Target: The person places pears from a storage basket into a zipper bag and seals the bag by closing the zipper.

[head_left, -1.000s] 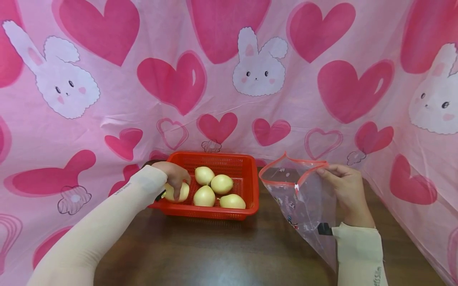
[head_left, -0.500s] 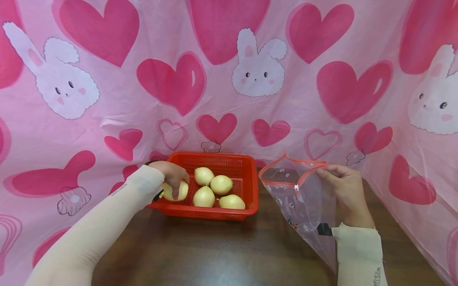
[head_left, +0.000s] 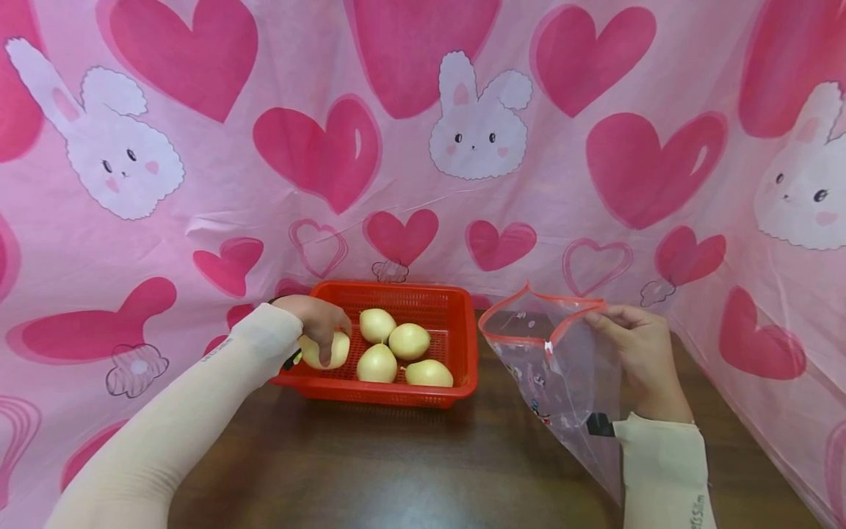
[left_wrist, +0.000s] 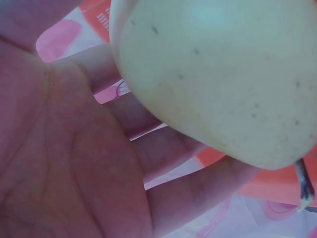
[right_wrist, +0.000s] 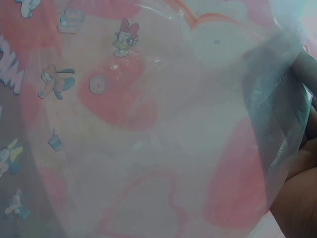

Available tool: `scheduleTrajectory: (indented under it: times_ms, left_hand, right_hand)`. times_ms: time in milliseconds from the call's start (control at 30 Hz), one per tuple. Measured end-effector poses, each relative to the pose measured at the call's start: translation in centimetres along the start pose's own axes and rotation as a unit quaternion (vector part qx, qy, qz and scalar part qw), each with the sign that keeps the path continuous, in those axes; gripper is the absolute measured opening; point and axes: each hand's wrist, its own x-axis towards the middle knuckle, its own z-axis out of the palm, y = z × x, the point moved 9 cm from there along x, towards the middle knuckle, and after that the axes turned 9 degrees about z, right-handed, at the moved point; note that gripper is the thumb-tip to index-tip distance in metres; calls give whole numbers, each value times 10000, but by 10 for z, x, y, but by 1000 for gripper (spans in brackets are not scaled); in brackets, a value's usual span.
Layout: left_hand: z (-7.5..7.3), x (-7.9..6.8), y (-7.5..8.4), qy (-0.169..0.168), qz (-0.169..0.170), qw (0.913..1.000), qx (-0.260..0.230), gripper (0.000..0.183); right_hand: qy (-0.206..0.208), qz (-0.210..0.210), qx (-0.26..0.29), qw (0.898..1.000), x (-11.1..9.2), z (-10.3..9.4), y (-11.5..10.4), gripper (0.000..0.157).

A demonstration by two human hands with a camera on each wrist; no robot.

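Note:
At the left end of the red basket, my left hand grips a pale yellow pear. The left wrist view has this pear large, its stem at lower right and the fingers curled behind it. Several more pears lie in the basket to its right. My right hand pinches the red zip rim of a clear plastic bag, whose mouth gapes. Printed cartoon figures show on the bag in the right wrist view; there my right hand is partly hidden behind the plastic.
The basket and bag are over a dark brown wooden table. A pink sheet with hearts and rabbits hangs behind and along both sides. A small white slider sits on the bag's rim.
My left hand and the pear it grips have shifted very slightly up and to the left. The right hand and the bag look still.

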Motion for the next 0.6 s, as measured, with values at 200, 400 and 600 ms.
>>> scheduleTrajectory:
  times_ms: [200, 400, 600]
  left_hand:
    - [-4, -3, -1, 53, -26, 10000, 47, 68]
    - [-8, -5, 1, 76, -10, 9994, 337, 71]
    - [-12, -6, 0, 161, 6, 9988, 468, 72]
  right_hand:
    - [14, -12, 32, 10000, 0, 0, -1, 14]
    - [-46, -70, 86, 9999, 0, 1, -2, 15]
    - [19, 47, -157, 9999, 0, 1, -1, 14]
